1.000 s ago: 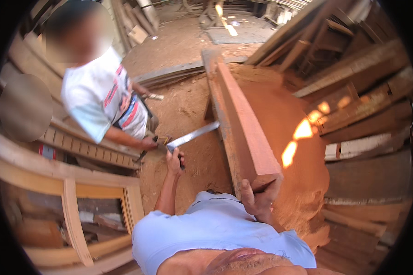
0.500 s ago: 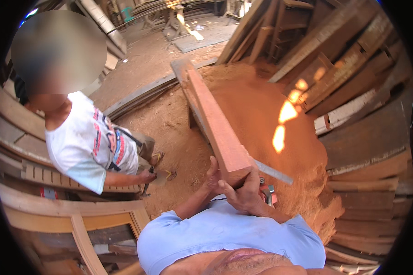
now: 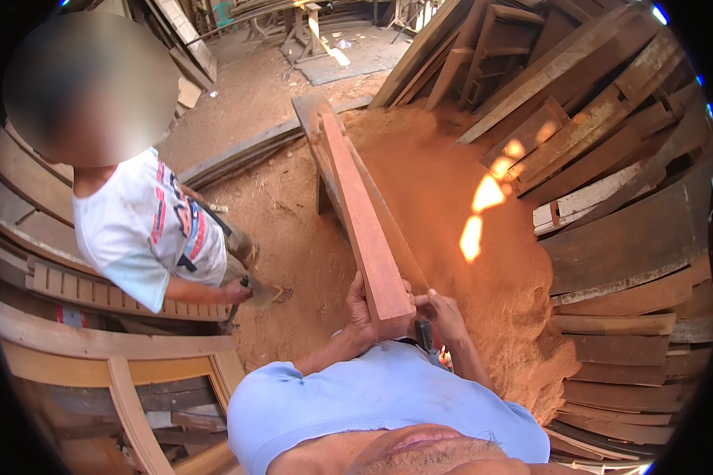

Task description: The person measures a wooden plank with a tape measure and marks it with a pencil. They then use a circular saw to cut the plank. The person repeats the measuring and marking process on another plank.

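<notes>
A long reddish wooden beam [image 3: 364,214] runs away from me, its near end close to my chest. My left hand [image 3: 360,310] is wrapped round the left side of that near end. To the right of the beam end, my right hand [image 3: 445,313] is closed, with thumb and finger pinched beside a thin edge; what they hold is hidden. The beam's far part lies along a narrow bench plank [image 3: 310,112]. Below my right hand a dark tool part [image 3: 425,336] shows, partly hidden by my shirt.
A heap of orange sawdust [image 3: 436,182] spreads right of the bench. Old boards [image 3: 610,277] are stacked along the right. At left stands a co-worker in a white shirt [image 3: 154,229], holding a dark-handled tool. A wooden frame [image 3: 119,396] stands at lower left.
My right hand has left the beam's end and moved to its right. The near end has shifted slightly left and toward me. The grey strip jutting out at right no longer shows.
</notes>
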`<state>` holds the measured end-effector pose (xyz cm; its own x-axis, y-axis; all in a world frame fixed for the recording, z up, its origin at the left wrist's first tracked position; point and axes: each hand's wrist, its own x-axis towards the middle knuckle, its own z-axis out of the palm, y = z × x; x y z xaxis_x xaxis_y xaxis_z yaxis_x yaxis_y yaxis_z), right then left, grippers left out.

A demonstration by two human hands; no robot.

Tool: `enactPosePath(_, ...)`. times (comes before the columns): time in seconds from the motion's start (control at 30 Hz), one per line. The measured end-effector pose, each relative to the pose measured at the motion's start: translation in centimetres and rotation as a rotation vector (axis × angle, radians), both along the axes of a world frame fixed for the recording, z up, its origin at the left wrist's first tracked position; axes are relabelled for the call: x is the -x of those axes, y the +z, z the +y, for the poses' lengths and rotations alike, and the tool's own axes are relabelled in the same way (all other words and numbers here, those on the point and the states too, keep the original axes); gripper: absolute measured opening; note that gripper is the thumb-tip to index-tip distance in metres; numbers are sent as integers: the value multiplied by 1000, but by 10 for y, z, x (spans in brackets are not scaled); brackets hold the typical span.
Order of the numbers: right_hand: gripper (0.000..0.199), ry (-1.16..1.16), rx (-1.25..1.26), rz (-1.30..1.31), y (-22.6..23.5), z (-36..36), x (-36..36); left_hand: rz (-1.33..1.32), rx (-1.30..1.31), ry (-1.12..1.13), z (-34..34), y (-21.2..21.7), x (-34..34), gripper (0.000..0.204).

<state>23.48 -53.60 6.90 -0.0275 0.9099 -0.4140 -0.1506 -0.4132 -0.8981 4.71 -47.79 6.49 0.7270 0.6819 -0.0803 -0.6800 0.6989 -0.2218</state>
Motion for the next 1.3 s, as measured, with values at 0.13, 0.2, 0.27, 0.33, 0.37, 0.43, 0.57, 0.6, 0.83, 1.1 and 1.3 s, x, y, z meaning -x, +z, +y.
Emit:
enactPosePath(0.13,51,-67,305,625,-59,14,37,67,-1,29,-18,-16,12,65)
enactPosePath(0.2,49,-3,304,917,-66,18,48,25,15,9,-26,-31,18,69)
enactPosePath(0.27,43,197,213,1062,-71,21,48,-3,-15,-1,-34,-48,22,73)
enactPosePath(0.33,38,35,253,893,-69,23,54,3,-93,-5,-36,-58,24,77)
enactPosePath(0.37,36,-43,264,807,-63,25,59,24,-69,16,-38,-60,23,78)
enactPosePath(0.43,27,-143,284,573,-38,25,66,62,-20,35,-44,-61,19,81)
enactPosePath(0.57,23,-236,120,419,-61,29,50,-29,-59,-23,-59,-73,19,99)
enactPosePath(0.6,24,-267,52,403,-79,32,48,-83,-8,-61,-64,-79,21,111)
enactPosePath(0.83,17,-447,-272,455,-87,19,-15,4,-4,-158,-73,-96,18,109)
enactPosePath(1.1,20,-675,-201,30,-177,-38,-161,290,-24,-41,-75,-109,16,80)
enactPosePath(1.3,22,-206,572,-1666,-302,-192,-254,168,-103,-119,-80,-109,15,82)
